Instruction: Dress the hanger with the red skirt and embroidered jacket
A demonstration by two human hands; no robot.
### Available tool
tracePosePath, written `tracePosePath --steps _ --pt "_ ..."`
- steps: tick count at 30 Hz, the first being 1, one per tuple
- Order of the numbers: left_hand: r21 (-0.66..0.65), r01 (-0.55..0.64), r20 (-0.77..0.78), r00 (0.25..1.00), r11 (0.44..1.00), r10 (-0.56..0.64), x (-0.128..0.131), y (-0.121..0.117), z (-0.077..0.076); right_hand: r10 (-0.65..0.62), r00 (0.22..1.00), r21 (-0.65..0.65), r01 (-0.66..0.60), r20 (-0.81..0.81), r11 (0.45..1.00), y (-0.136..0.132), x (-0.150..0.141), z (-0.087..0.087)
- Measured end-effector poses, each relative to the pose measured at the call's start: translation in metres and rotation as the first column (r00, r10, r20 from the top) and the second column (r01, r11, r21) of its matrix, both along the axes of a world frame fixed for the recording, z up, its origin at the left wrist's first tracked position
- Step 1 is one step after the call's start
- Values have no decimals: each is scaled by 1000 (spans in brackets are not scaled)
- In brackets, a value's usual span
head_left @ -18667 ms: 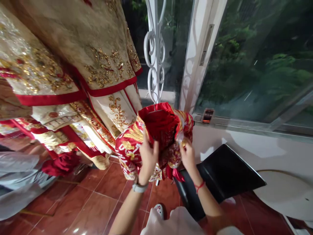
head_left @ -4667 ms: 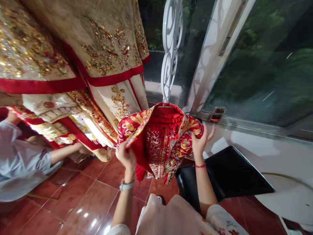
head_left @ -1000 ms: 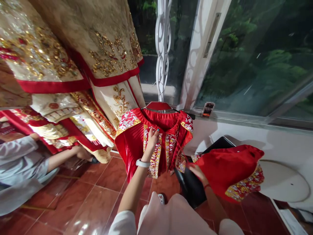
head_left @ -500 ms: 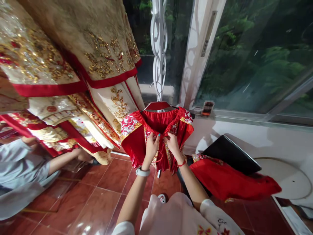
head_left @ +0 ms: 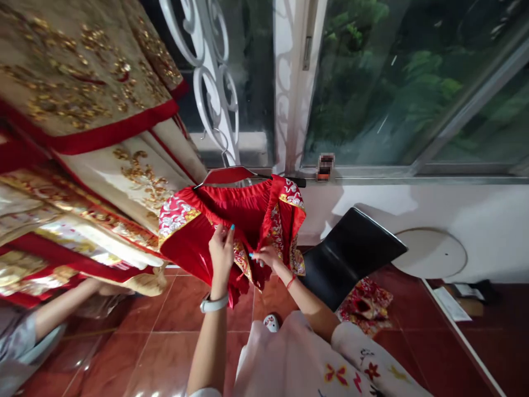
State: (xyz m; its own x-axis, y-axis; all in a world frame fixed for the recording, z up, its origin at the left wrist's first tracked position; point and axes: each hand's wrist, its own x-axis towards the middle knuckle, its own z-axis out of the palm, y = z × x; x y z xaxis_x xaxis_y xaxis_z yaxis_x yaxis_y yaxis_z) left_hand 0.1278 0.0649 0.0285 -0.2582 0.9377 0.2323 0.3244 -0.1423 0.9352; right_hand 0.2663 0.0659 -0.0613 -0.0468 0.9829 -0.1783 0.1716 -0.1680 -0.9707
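Observation:
A red pleated garment [head_left: 194, 240] with embroidered panels hangs from a red hanger [head_left: 225, 175] hooked on the white scrolled window grille [head_left: 206, 82]. My left hand [head_left: 221, 251] is closed on its front edge near the middle. My right hand [head_left: 264, 257] pinches an embroidered strip of the same garment just to the right. A second red embroidered garment [head_left: 366, 302] lies crumpled on the floor beside the black chair [head_left: 351, 251].
Cream and gold embroidered robes [head_left: 91, 94] with red trim hang at the left. Another person's arm [head_left: 66, 303] reaches under them at the lower left. A round white table [head_left: 430, 253] stands by the wall, papers [head_left: 450, 303] on the red tiled floor [head_left: 136, 342].
The second red garment has slid off the black chair onto the floor. My view has swung right and my hands have shifted lower on the hanging garment.

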Motion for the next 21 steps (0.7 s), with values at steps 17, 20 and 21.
tracePosePath --steps 17,20,21 --pt "381 -513 -477 603 769 639 -75 55 68 -413 903 587 272 117 762 115 82 119" --pt "184 -493 -524 683 851 509 -131 77 91 -104 994 452 78 33 889 133 133 116" --pt "88 -436 -499 759 896 419 -147 83 95 -78 997 376 77 -13 923 134 146 110"
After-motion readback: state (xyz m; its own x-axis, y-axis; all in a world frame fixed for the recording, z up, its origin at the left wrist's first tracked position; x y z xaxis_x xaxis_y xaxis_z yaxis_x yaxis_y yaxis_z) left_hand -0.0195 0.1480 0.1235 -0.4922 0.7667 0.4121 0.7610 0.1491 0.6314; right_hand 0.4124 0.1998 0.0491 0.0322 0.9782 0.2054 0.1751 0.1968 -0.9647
